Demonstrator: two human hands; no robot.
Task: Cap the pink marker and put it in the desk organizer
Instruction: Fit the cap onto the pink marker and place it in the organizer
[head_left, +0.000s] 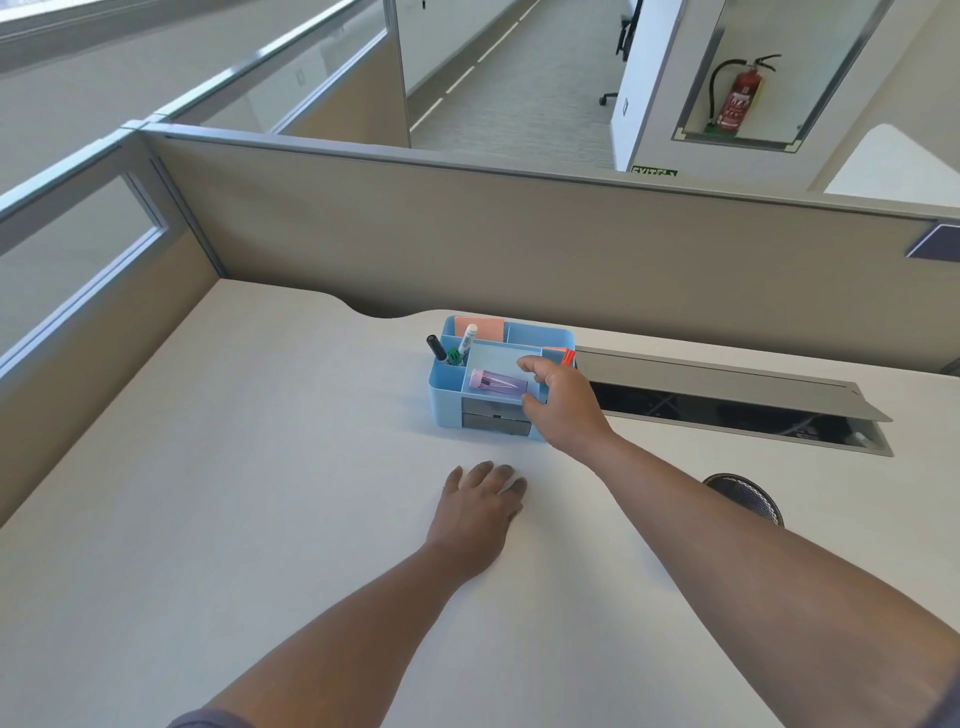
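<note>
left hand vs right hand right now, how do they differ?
The left hand lies flat, palm down on the desk; the right hand is raised at the blue desk organizer. Left hand's fingers are together and extended; right hand's fingers are curled and spread over the tray holding a purple case. Both hold nothing visible.

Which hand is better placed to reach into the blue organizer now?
The right hand: it hovers open at the organizer, beside the pink tube. The left hand lies flat on the desk, nearer the person.
</note>
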